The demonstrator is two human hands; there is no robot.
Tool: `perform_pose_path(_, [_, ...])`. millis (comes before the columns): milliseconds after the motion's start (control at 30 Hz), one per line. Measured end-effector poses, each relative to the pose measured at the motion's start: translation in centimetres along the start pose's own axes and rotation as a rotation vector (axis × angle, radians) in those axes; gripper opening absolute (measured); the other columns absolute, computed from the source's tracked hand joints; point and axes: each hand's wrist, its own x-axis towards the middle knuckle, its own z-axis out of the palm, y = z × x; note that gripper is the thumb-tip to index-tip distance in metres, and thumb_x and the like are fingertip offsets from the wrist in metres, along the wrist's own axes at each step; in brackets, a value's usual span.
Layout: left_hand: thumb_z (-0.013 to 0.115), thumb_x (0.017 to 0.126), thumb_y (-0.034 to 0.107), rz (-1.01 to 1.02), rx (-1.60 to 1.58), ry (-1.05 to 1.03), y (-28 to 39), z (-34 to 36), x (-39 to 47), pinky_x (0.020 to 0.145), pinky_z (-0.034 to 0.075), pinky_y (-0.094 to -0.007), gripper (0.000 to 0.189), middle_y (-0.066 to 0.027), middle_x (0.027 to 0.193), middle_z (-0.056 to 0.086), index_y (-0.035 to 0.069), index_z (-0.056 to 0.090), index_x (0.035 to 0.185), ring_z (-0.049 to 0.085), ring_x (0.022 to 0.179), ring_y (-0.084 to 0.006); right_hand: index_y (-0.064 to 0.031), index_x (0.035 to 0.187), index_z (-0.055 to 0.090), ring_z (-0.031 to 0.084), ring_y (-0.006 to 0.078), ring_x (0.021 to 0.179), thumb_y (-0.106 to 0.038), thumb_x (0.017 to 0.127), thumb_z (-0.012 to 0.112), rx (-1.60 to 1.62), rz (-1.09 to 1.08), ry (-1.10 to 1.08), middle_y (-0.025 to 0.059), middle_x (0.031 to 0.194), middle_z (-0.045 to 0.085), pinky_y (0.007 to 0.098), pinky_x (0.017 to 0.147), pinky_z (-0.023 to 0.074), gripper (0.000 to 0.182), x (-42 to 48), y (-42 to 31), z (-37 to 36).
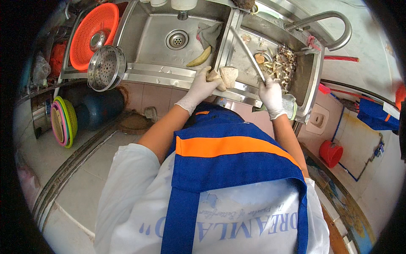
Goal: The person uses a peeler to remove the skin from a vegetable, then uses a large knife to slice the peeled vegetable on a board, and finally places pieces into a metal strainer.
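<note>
My left hand (203,83), in a white glove, has its fingers around a pale, peeled chunk of root vegetable (216,80) at the front ledge of the steel sink. Against it, on the right, rests a second pale chunk (229,75) with a flat face. My right hand (271,95), also gloved, grips a long knife (249,54) at its near end. The blade shows almost edge-on and slants up and left over the right basin. A yellow-green, curved vegetable (199,57) lies in the left basin (155,35), beside a grey rag (209,35).
Peelings and scraps (284,63) litter the right basin, under a curved faucet (336,19). A striped cloth (289,106) hangs over its front rim. Left are an orange colander (82,44) and a perforated steel pan (103,70). A red bucket (331,154) stands right.
</note>
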Motion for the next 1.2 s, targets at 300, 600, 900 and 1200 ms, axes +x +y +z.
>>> perform_pose_path(300, [0.070, 0.073, 0.030, -0.103, -0.191, -0.048, -0.2, -0.4, 0.1, 0.099, 0.041, -0.0358, 0.070, -0.0246, 0.125, 0.047, -0.007, 0.046, 0.127, 0.049, 0.117, -0.0327, 0.0033, 0.078, 0.061, 0.063, 0.0377, 0.064, -0.016, 0.082, 0.061, 0.306, 0.193, -0.180, 0.0251, 0.069, 0.061, 0.0413, 0.059, 0.0490, 0.020, -1.9, -2.5, 0.9])
perform_pose_path(600, [0.072, 0.074, 0.032, -0.082, -0.045, -0.142, 5.4, -1.3, -0.2, 0.096, 0.043, -0.0372, 0.080, -0.0211, 0.127, 0.048, 0.000, 0.037, 0.138, 0.053, 0.113, -0.0311, 0.0023, 0.098, 0.064, 0.062, 0.0219, 0.063, -0.014, 0.085, 0.059, 0.594, 0.424, -0.400, 0.0194, 0.071, 0.064, 0.0335, 0.061, 0.0485, 0.022, -2.6, -5.4, -0.6])
perform_pose_path(900, [0.065, 0.073, 0.036, -0.111, 0.330, -0.232, 6.2, -1.9, 0.7, 0.100, 0.040, -0.0348, 0.069, -0.0245, 0.127, 0.048, 0.000, 0.048, 0.130, 0.051, 0.117, -0.0336, 0.0043, 0.093, 0.063, 0.063, 0.0244, 0.058, -0.015, 0.084, 0.060, 0.354, 0.291, -0.205, 0.0206, 0.066, 0.062, 0.0349, 0.057, 0.0472, 0.021, -2.0, -3.4, -0.1])
perform_pose_path(1200, [0.056, 0.077, 0.022, 0.014, 0.316, -0.085, 3.4, -1.0, 0.4, 0.094, 0.044, -0.0404, 0.046, -0.0246, 0.118, 0.055, 0.004, 0.056, 0.120, 0.054, 0.109, -0.0383, 0.0011, 0.100, 0.064, 0.057, 0.0139, 0.055, -0.010, 0.085, 0.059, 0.413, 0.254, -0.091, 0.0108, 0.064, 0.062, 0.0308, 0.052, 0.0461, 0.019, -1.1, -3.0, 1.3])
